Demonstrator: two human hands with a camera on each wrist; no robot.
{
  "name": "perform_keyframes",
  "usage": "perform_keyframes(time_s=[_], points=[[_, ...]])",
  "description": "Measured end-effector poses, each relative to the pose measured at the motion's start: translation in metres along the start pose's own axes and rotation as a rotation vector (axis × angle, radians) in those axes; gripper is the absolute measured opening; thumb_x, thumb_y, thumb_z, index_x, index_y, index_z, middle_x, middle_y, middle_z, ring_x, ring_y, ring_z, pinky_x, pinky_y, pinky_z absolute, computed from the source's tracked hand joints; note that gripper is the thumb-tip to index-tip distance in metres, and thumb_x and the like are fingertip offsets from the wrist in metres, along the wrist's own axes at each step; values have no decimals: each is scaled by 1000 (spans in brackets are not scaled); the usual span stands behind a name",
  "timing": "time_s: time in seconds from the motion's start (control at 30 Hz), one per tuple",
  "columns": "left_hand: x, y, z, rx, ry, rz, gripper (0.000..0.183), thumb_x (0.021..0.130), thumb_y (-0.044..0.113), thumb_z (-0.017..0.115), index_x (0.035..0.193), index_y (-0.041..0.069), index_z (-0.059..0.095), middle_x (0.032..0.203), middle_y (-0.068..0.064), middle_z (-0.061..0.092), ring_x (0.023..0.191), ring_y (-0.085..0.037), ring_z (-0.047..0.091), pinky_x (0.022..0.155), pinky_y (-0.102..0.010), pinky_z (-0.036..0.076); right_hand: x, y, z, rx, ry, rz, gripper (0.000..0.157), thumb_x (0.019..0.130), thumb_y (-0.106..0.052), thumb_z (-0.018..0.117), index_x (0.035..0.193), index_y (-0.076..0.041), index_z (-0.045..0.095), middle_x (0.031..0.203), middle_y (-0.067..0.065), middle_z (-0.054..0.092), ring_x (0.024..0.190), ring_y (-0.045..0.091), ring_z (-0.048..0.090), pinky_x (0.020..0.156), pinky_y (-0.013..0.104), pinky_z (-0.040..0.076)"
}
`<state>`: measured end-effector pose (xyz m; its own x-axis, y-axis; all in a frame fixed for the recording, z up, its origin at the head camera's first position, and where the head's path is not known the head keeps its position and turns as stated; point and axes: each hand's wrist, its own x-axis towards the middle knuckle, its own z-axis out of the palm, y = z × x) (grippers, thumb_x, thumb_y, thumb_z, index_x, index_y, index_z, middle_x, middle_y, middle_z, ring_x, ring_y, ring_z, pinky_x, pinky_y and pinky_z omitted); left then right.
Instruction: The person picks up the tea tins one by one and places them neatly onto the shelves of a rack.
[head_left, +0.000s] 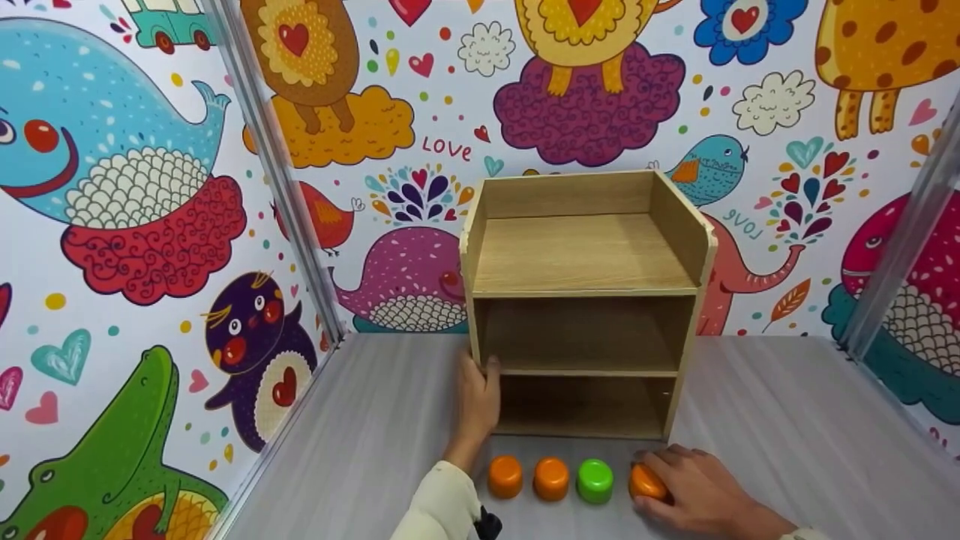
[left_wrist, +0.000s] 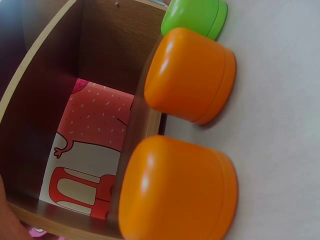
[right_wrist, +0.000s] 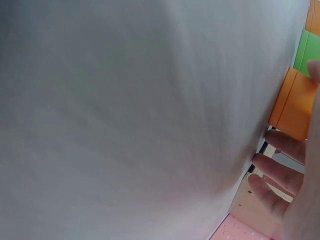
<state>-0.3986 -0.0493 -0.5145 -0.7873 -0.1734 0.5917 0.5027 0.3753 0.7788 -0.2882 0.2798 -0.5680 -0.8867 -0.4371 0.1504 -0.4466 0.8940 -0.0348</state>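
A small wooden shelf unit stands upright on the table. My left hand holds its left side panel, the thumb at the front edge and the fingers along the outer side. In front of the shelf is a row of small round-topped plastic pots: an orange pot at the left, a second orange pot, then a green pot. At the right end, my right hand grips another orange pot between thumb and fingers, partly covering it. A seam runs round the pots near the table.
The grey table extends on both sides of the shelf. Behind and beside it rise panels printed with cartoon animals, joined by a metal post at left and another metal post at right. The shelf's compartments face me.
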Motion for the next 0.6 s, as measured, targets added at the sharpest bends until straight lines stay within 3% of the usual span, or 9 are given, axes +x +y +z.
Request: perform_keyframes(time_s=[0.27,0.6], points=[[1,2,0,14,-2,-29,34,99,29,45,122,6,39,95,-6,47,87,-19,45,76,-35,35,-2,-1,4,-47,162,-71,54,80,-73,47,109,-30,61,87,-19,57,74,3,48,60,31,42],[0,1,1,28,13,-31,38,98,28,46,126,4,39,102,-8,50,95,-21,48,83,-38,38,-2,0,2,-52,88,-41,59,81,-75,42,112,-29,60,90,-18,57,77,6,49,63,34,44]])
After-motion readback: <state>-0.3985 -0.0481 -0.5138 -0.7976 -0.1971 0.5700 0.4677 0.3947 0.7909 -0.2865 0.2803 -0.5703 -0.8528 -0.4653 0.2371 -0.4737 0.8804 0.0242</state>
